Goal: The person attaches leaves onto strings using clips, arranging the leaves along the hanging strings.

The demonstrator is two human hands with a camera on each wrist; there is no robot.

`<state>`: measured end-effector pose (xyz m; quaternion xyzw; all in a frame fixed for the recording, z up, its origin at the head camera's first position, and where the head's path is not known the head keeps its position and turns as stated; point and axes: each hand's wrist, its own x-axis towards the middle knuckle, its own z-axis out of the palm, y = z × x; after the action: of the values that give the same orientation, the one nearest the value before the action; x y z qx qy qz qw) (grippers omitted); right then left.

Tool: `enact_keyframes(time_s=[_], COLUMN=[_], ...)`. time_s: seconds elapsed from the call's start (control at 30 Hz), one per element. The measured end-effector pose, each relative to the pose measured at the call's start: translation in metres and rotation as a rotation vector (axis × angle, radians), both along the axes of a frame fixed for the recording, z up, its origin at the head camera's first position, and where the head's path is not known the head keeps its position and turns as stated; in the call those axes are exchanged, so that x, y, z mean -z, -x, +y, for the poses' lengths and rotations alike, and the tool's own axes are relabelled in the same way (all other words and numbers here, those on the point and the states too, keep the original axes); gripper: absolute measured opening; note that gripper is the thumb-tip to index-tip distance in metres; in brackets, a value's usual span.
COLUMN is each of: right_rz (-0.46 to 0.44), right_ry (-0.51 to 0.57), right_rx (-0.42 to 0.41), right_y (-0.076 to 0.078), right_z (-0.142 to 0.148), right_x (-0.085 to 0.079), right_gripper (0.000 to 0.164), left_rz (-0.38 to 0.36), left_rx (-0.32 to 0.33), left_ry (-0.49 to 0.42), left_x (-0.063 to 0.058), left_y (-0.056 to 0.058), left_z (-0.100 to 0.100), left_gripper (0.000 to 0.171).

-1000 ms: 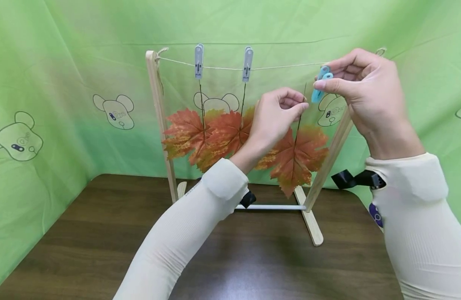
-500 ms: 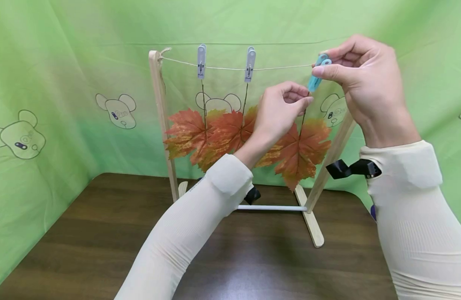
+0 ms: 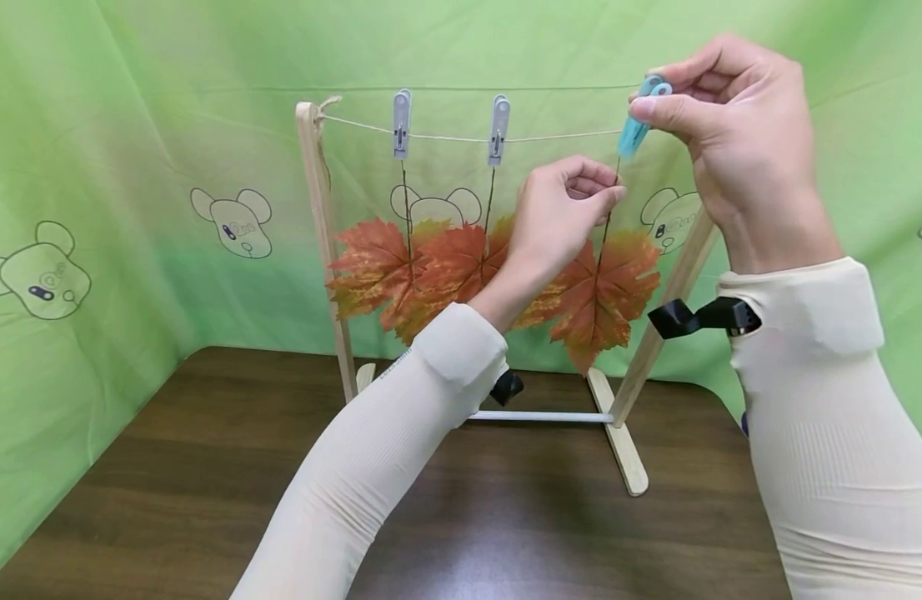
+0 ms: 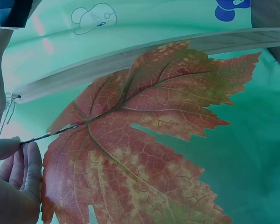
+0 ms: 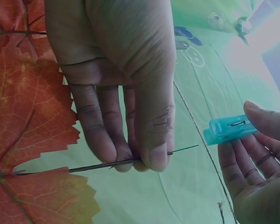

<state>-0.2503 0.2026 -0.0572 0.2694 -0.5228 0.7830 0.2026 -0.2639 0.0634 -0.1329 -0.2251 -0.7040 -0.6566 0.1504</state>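
Observation:
My left hand (image 3: 554, 217) pinches the thin dark stem of an orange-red artificial maple leaf (image 3: 599, 292), which hangs below the fingers. The stem's tip sticks up past the thumb in the right wrist view. Above and to the right, my right hand (image 3: 757, 142) holds a turquoise clothespin (image 3: 641, 117) between thumb and fingers, its nose pointing down-left at the string (image 3: 558, 136). In the right wrist view the clothespin (image 5: 228, 128) is apart from the stem tip; I cannot tell whether the string lies between its jaws.
Two grey clothespins, the left one (image 3: 402, 125) and the right one (image 3: 498, 131), hold further maple leaves (image 3: 378, 267) on the string. A wooden frame (image 3: 316, 192) with a white crossbar (image 3: 543, 416) stands on the brown table (image 3: 168, 500). Green printed cloth (image 3: 131, 125) surrounds it.
My right hand has risen with the clothespin, from beside the stem up to string height. My left hand has shifted slightly up and right with the leaf.

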Motion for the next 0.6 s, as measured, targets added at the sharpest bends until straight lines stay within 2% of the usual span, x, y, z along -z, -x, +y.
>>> enact_keyframes(time_s=[0.6], right_rz=[-0.166], right_ry=[-0.055], right_rx=[0.079], right_y=[0.007], right_z=[0.000], right_x=[-0.018], right_gripper=[0.024], left_rz=[-0.027], left_rx=[-0.025], left_ry=[0.018], left_x=[-0.006], left_y=[0.002], left_z=[-0.003], left_gripper=[0.009])
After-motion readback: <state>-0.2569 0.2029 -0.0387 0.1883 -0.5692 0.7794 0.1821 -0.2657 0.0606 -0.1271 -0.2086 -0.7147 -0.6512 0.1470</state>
